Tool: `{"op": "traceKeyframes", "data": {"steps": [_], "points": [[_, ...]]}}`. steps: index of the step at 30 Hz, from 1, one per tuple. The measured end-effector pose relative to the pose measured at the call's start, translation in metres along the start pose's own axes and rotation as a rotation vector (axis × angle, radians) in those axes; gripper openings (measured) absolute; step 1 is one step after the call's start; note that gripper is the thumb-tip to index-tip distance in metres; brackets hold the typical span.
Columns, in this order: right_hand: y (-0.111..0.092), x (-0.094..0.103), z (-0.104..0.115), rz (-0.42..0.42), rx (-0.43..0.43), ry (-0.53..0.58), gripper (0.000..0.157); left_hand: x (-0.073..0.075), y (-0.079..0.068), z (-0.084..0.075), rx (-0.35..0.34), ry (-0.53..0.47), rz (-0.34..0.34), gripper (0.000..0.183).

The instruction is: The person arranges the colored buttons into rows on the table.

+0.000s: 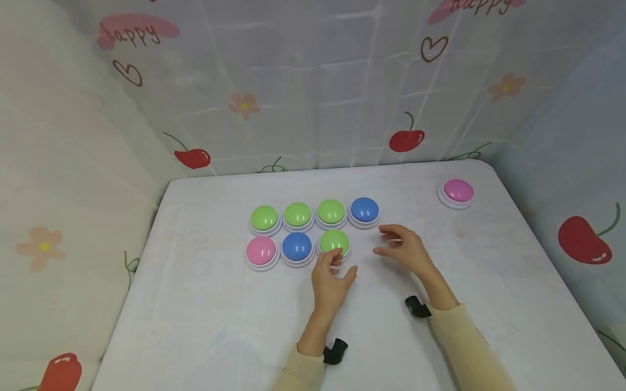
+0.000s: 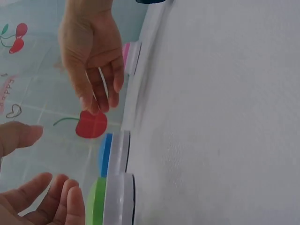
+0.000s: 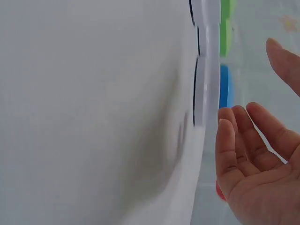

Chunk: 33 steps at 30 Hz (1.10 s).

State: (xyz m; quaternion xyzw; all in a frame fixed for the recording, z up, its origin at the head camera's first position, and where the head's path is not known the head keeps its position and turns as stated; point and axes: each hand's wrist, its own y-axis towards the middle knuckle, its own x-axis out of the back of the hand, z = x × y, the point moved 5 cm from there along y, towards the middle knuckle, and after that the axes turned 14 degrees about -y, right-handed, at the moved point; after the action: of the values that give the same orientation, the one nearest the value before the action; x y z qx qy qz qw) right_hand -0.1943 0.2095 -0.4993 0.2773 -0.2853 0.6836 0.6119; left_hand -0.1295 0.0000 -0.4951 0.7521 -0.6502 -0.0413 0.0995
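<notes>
Round push buttons with coloured domes on white bases stand in two rows in the head view. Three green ones, the middle one a green button [image 1: 298, 215], and a blue button [image 1: 364, 209] at the right end form the back row. The front row has a pink button [image 1: 261, 251], another blue button [image 1: 296, 247] and a green button [image 1: 334, 240]. My left hand [image 1: 329, 285] has its fingertips overlapping that front green button, thumb spread away. Just right of the back blue button is my right hand [image 1: 405, 251], thumb and fingers apart with nothing between them.
Apart from the rows, a pink button [image 1: 458, 191] sits near the back right corner of the white table [image 1: 195, 304]. A printed curtain [image 1: 313, 87] hangs behind the table and along both sides. Black wrist devices, one a black piece [image 1: 335, 352], are worn on both arms.
</notes>
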Motion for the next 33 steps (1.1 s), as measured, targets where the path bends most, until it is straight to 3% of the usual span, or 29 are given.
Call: {"op": "traceKeyframes", "data": {"steps": [3,7,10,15,20,25,33], "points": [[0.001,0.033,-0.025,-0.170,-0.104,0.024,0.056,-0.010,-0.004,-0.007,0.006,-0.071,0.104,0.046],[0.006,0.075,-0.062,-0.417,-0.320,0.079,0.062,-0.022,-0.010,-0.011,0.043,-0.126,0.190,0.047],[0.012,0.096,-0.088,-0.495,-0.471,0.106,0.073,-0.027,-0.012,-0.012,0.071,-0.148,0.223,0.048],[0.029,0.112,-0.122,-0.470,-0.604,0.119,0.087,-0.032,-0.016,-0.012,0.094,-0.168,0.252,0.045],[0.045,0.116,-0.143,-0.392,-0.664,0.143,0.091,-0.034,-0.018,-0.012,0.104,-0.171,0.257,0.044],[0.054,0.115,-0.151,-0.342,-0.671,0.096,0.094,-0.034,-0.019,-0.011,0.122,-0.169,0.255,0.043],[0.069,0.114,-0.156,-0.356,-0.643,-0.003,0.091,-0.033,-0.020,-0.010,0.119,-0.164,0.250,0.042]]}}
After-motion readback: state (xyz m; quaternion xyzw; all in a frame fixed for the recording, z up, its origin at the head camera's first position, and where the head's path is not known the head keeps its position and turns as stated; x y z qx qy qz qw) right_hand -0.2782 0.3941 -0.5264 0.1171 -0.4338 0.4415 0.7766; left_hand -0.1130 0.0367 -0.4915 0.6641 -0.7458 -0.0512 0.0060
